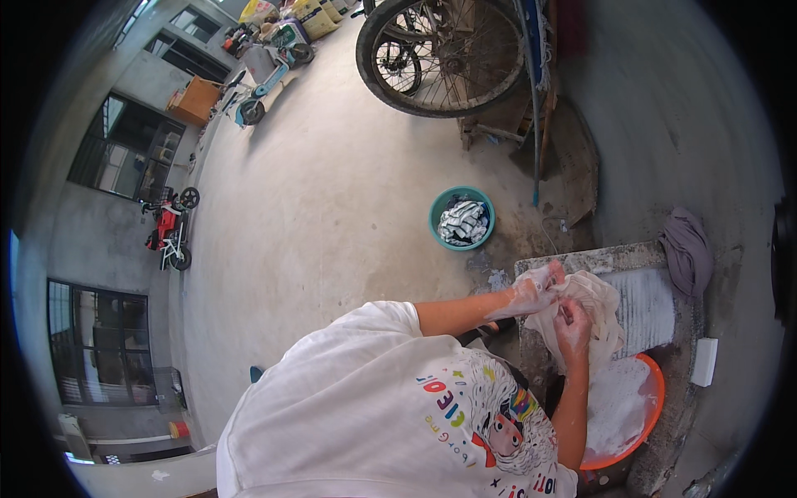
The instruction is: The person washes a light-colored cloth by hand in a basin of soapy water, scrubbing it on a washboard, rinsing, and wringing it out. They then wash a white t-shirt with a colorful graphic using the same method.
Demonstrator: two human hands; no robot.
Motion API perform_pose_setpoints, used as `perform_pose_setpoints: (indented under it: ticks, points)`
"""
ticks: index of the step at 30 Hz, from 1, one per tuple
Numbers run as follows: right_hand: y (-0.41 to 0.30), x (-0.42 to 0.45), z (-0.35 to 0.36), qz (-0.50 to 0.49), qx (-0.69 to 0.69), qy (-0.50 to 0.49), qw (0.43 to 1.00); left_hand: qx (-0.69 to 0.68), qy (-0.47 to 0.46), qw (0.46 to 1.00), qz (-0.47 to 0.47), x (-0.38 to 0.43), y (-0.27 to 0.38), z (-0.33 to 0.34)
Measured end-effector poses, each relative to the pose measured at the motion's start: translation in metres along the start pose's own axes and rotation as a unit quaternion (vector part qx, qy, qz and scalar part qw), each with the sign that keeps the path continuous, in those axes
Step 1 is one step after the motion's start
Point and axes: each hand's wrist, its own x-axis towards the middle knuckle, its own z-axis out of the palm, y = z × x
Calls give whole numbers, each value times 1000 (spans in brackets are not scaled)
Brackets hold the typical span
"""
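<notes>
A wet, cream-coloured cloth (594, 311) hangs bunched between my two hands over the edge of a concrete wash slab. My left hand (537, 291), coated in suds, grips its upper left part. Just below, my right hand (573, 327) pinches a fold with curled fingers, also soapy. Behind the cloth lies the ribbed scrubbing surface (647, 308) of the slab, white with foam. Near my right forearm, an orange basin (655, 408) is filled with suds; that forearm hides part of its near side.
A grey-purple cloth (686, 252) drapes over the slab's far corner. A white block-shaped object (704, 362) rests along its far edge. On the floor stands a green basin (434, 215) of clothes. A spoked wheel (451, 62) belongs to a cart beyond it.
</notes>
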Motion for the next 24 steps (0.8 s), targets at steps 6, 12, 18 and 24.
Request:
perform_pose_setpoints:
  ticks: [6,12,18,24]
  points:
    - [3,0,-3,-71,-56,-63,994,-6,-52,998,31,-4,0,-3]
    - [-21,-12,-3,-45,-26,-129,990,-78,-33,981,-173,-8,10,-9]
    - [-37,-18,-1,-31,-81,-121,989,129,-103,978,-127,7,1,5]
    - [-22,-28,-36,39,-22,-28,999,29,-109,992,-52,4,6,14]
